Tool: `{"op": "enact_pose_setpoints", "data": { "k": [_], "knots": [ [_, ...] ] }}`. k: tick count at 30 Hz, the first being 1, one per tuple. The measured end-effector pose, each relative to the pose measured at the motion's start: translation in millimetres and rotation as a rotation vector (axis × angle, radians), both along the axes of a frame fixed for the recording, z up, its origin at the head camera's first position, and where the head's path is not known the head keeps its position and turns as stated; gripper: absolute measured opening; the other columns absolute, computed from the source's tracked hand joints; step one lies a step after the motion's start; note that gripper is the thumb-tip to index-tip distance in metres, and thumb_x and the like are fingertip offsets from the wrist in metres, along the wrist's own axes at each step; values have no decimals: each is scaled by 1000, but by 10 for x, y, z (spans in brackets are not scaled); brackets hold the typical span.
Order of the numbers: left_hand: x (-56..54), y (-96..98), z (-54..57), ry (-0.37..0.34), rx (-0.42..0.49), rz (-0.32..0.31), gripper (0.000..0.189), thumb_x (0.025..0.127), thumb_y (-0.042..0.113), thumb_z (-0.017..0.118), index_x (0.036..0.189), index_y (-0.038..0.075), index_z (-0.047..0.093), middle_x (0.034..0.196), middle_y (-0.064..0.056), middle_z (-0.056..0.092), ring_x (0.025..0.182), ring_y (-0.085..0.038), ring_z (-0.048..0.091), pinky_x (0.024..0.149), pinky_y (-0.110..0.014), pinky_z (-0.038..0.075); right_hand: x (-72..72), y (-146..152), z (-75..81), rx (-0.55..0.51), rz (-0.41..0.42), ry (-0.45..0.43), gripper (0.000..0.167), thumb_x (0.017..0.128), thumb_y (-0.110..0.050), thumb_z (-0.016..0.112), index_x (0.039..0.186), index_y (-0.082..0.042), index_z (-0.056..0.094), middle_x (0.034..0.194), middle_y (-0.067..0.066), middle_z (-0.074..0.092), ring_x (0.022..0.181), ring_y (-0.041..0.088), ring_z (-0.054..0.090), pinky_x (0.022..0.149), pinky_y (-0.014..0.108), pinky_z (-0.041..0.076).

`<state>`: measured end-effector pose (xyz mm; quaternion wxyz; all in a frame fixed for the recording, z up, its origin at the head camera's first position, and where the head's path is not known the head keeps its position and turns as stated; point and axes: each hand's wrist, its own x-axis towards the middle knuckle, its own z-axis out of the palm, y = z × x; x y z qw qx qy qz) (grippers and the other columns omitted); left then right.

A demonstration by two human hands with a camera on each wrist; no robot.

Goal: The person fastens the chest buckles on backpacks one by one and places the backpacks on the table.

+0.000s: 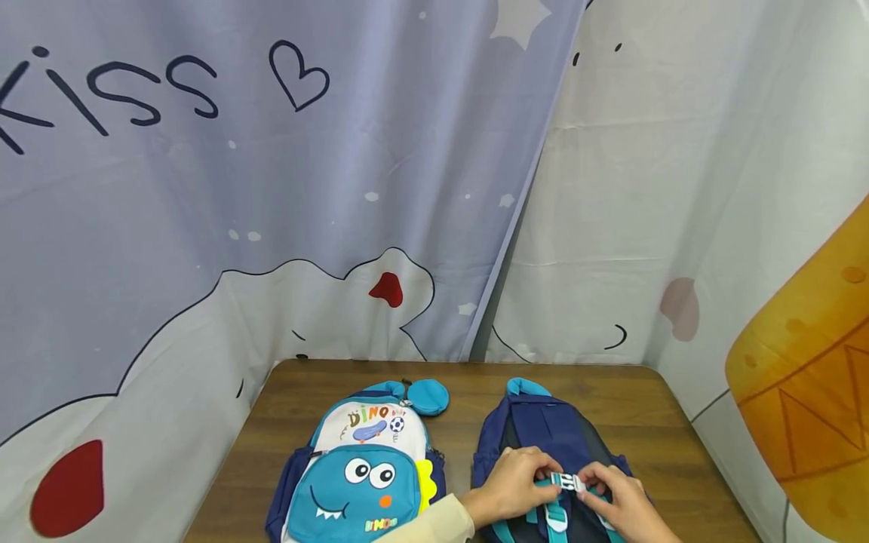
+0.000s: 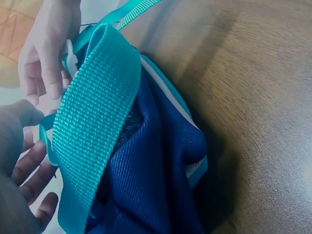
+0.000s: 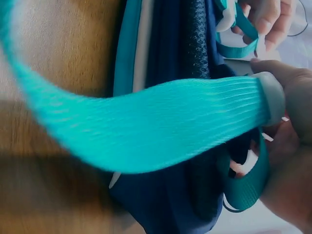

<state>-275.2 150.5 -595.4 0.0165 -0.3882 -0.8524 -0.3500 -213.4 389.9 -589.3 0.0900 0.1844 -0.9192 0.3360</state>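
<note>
A navy backpack [image 1: 543,422] lies on the right side of the table with its strap side up. Across it is a white side-release buckle [image 1: 566,481] on teal webbing. At the buckle's left end, my left hand [image 1: 512,483] pinches it between thumb and fingers. My right hand [image 1: 624,504] pinches the other end. Whether the two halves are fully locked I cannot tell. A wide teal strap [image 2: 100,97] blocks much of the left wrist view, and another teal strap [image 3: 146,126] crosses the right wrist view. A white strap adjuster [image 1: 557,516] sits below the buckle.
To the left lies a second backpack [image 1: 360,483] with a dinosaur face, its front up, and a small round teal pouch [image 1: 428,397] at its top. Both are on a brown wooden table [image 1: 237,467]. Printed curtains [image 1: 326,188] hang behind and beside the table.
</note>
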Motion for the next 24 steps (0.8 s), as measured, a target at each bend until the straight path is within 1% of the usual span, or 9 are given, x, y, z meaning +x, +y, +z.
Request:
{"op": "enact_pose_setpoints", "data": {
  "k": [2,4,6,7,10,14,16,18,24],
  "knots": [
    [2,-9,-10,16,11,0,19,95,32,78,113,26,80,90,17,67,79,12,54,72,-14,36,-4,9,-4,14,22,104,18,91,-16,83,102,-25,72,92,-11,70,78,-6,55,67,25,46],
    [0,-21,-26,23,24,1,19,95,33,78,113,26,80,90,17,67,79,12,54,72,-14,36,-4,19,11,59,26,194,21,88,-17,85,104,-26,75,92,-13,71,77,-7,55,68,27,43],
    [-2,-35,-40,25,34,-1,19,96,34,78,114,26,80,91,16,67,80,12,54,72,-14,36,-3,31,40,120,19,250,23,86,-18,86,105,-27,77,92,-17,72,76,-9,56,69,29,41],
    [-3,-42,-46,25,37,-2,19,97,34,78,114,27,80,91,16,68,80,12,54,73,-14,36,0,38,58,148,15,259,24,85,-19,87,106,-28,78,93,-20,71,77,-9,56,69,30,40],
    [-2,-58,-62,31,37,-1,20,98,36,77,116,27,80,91,17,68,81,11,54,74,-14,35,-8,59,96,191,30,256,23,86,-19,86,107,-26,81,96,-22,71,81,-7,60,70,29,48],
    [2,-66,-63,50,27,-2,22,99,38,76,117,27,80,92,18,68,82,11,53,75,-14,35,-26,83,98,149,90,239,22,87,-14,86,108,-20,84,97,-16,74,86,-2,65,69,24,55],
    [8,-66,-57,60,24,-4,22,99,39,76,117,27,80,92,18,69,82,11,52,75,-14,34,-28,89,86,109,120,237,23,86,-10,85,109,-16,84,96,-13,75,85,-1,66,67,19,54],
    [12,-62,-47,70,21,-7,23,99,40,76,117,27,80,94,17,69,83,11,52,75,-14,34,-30,94,79,87,130,241,23,85,-9,85,108,-14,84,95,-11,75,85,-1,67,67,16,54],
    [28,-53,-34,78,-3,-6,22,98,40,76,117,29,80,96,18,69,84,10,54,75,-14,34,-48,83,82,96,123,248,23,82,-12,88,105,-16,84,95,-11,77,86,2,67,68,20,55]
  ]
}}
